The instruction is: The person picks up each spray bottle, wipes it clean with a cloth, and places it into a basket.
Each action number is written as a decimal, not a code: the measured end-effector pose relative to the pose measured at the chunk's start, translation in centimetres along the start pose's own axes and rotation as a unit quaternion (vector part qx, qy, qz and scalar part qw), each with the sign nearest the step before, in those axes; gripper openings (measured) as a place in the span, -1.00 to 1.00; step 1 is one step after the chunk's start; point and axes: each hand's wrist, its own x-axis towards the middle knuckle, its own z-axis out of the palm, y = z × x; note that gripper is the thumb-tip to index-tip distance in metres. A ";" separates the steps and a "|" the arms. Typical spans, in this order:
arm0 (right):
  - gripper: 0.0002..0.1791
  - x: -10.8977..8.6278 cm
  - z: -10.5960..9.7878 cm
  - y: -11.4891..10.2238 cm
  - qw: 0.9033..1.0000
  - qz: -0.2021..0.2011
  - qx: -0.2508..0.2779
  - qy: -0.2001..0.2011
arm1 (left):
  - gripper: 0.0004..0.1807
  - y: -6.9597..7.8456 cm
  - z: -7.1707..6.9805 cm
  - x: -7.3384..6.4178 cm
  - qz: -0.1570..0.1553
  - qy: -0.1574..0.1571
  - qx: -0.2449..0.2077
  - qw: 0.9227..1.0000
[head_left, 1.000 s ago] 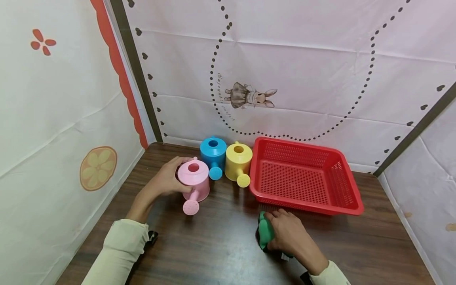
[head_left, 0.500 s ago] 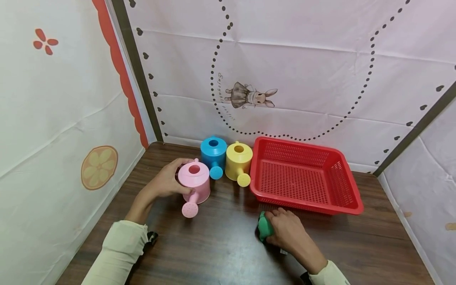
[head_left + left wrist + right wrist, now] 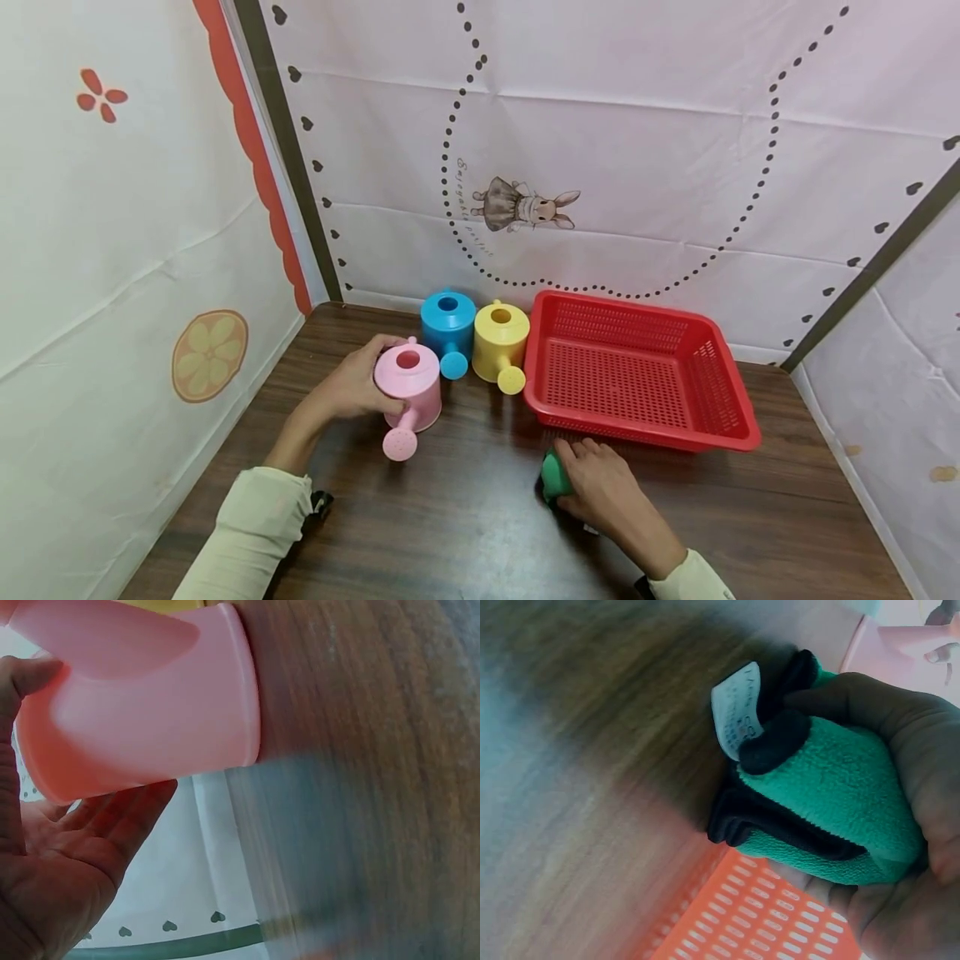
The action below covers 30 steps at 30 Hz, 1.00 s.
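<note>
Two hands are at work over the dark wooden table (image 3: 450, 533), and nearest is the right hand (image 3: 606, 490), which pinches a folded green cloth (image 3: 555, 479), thumb along one side and fingers along the other. The cloth lies at or just above the tabletop, its visible strip running roughly near to far; the palm hides most of it from above, while the right wrist view shows black edging and a white label (image 3: 736, 711) (its print too blurred to read). Slightly farther and to the left, the left hand (image 3: 352, 385) grips the pink watering can (image 3: 422, 393), thumb by the spout, fingers spread round the opposite side. That can is upright, its body's axis vertical, with the spout pointing toward the person and a little left; whether its base touches the wood I cannot tell. The left wrist view cuts off the spout's end, and from above the fingertips are hidden. Beyond stands the red basket (image 3: 637, 428), long side running left to right; then the yellow watering can (image 3: 500, 348) and the blue watering can (image 3: 447, 330), upright, spouts toward the person. Behind hangs printed cloth (image 3: 637, 167).
</note>
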 end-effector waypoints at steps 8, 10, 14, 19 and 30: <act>-0.28 -0.2 0.2 0.1 1.000 0.005 0.013 0.005 | 0.21 0.6 0.2 0.0 -0.017 0.007 0.004 1.000; -0.28 -0.2 0.2 0.1 1.000 0.012 0.020 0.004 | 0.22 0.7 0.2 -0.2 -0.022 0.014 0.008 1.000; -0.27 -0.3 0.2 0.1 0.999 0.028 0.037 0.003 | 0.25 1.1 0.2 -0.8 -0.018 0.031 0.012 0.999; -0.26 -0.6 -0.2 0.3 0.995 0.048 0.083 -0.026 | 0.29 1.4 0.2 -1.6 -0.002 0.049 0.033 0.998; -0.23 -1.1 -3.7 0.8 0.970 0.098 0.217 -0.060 | 0.20 3.6 -0.8 -3.1 0.045 0.110 0.054 0.991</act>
